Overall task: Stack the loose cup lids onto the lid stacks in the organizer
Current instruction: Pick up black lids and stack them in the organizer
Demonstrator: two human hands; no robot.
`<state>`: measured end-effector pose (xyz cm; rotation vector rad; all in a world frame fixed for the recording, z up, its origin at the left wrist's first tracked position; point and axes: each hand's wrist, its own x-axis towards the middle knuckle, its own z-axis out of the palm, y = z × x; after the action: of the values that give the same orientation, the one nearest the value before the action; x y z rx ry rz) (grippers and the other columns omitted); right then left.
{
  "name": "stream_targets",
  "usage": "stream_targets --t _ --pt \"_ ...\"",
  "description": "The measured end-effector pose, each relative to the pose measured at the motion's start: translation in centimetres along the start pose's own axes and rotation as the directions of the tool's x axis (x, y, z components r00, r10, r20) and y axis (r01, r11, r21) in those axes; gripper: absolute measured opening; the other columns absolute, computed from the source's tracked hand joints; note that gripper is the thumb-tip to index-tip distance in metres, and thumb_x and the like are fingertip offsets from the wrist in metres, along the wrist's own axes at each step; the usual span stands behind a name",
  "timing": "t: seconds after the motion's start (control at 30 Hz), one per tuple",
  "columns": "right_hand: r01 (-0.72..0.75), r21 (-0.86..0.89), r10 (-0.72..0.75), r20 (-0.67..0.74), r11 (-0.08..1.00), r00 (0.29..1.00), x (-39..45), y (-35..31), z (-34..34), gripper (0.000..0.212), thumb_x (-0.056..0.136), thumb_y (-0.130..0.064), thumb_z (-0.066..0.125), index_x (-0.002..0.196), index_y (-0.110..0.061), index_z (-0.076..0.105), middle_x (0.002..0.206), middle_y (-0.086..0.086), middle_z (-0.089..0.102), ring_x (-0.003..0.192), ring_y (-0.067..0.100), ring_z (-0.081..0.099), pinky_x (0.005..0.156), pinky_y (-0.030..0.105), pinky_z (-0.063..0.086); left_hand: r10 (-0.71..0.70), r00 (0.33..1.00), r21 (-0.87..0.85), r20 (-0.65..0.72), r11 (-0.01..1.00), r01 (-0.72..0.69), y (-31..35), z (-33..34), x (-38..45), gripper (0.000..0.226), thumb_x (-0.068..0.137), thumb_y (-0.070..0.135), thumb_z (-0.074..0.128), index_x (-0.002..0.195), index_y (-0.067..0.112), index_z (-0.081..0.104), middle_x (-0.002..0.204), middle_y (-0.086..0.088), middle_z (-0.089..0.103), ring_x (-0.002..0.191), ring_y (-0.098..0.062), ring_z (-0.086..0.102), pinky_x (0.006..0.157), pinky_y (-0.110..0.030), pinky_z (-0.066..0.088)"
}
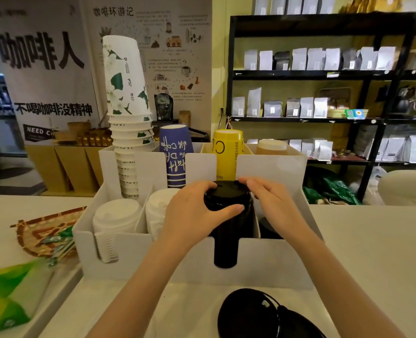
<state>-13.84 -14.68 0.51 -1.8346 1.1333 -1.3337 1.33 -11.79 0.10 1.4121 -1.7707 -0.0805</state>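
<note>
A white tabletop (372,252) carries a white organizer (270,264) with a back row of upside-down paper cups and a front row of lid compartments. In the back row, from left to right, stand a tall white-and-green cup stack (126,113), a blue cup stack (175,154), a yellow cup stack (227,154) and a brown cup stack (271,147) of which only the top shows above the divider.

In the front row, the two left compartments each hold a white lid stack (115,220); the second white lid stack (158,211) is partly hidden behind the left forearm. The third compartment holds the black lid stack (226,240), glossy and round, rising above the front wall and showing through a slot in it. The rightmost compartment holds something dark, mostly hidden by the right hand and wrist.

The left hand (192,211) grips the top of the black lid stack, its thumb lying across the near side and its fingers (207,185) curled over the far rim. The right hand (272,201) presses its bent fingers on the right edge of the same top lid.

Two loose black lids (258,315) lie overlapping on the tabletop near the bottom edge, the right one cut off by the frame.

Left of the organizer a woven tray (31,230) holds green packets (60,245).
</note>
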Motion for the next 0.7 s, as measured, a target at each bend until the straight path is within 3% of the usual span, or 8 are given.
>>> stream_targets --t 0.2,0.4,0.7 --pt "-0.015 -0.014 0.015 -0.001 1.0 1.0 0.1 0.5 -0.2 0.033 0.094 -0.025 0.034 0.113 -0.019 0.061 0.114 0.0 0.062 0.11 0.012 0.052 0.083 0.009 0.034 0.015 0.994 0.002 0.105 1.0 -0.015 0.1 -0.6 0.3 0.054 0.069 0.046 0.068 0.115 0.022 0.053 0.114 0.002 0.062 0.092 -0.006 0.046 0.078 -0.021 0.038" --pt "0.048 -0.082 -0.05 -0.023 0.995 0.998 -0.3 0.3 -0.1 0.033 0.094 -0.025 0.035 0.112 -0.018 0.061 0.102 -0.003 0.061 0.1 0.009 0.052 0.077 0.009 0.036 0.012 0.991 0.032 0.136 0.999 -0.016 -0.2 -0.6 0.6 0.061 0.068 0.047 0.068 0.12 0.019 0.05 0.124 0.001 0.051 0.109 -0.012 0.045 0.085 -0.02 0.033" --pt "0.079 -0.168 -0.08 -0.003 0.983 0.997 -1.4 -0.6 -0.6 0.03 0.093 -0.023 0.039 0.119 -0.02 0.055 0.107 -0.007 0.057 0.1 0.003 0.049 0.076 0.002 0.036 0.026 0.992 0.042 0.126 0.999 -0.031 -0.4 -0.5 0.4 0.06 0.07 0.049 0.065 0.119 0.02 0.048 0.121 0.0 0.049 0.097 -0.006 0.039 0.08 -0.021 0.035"
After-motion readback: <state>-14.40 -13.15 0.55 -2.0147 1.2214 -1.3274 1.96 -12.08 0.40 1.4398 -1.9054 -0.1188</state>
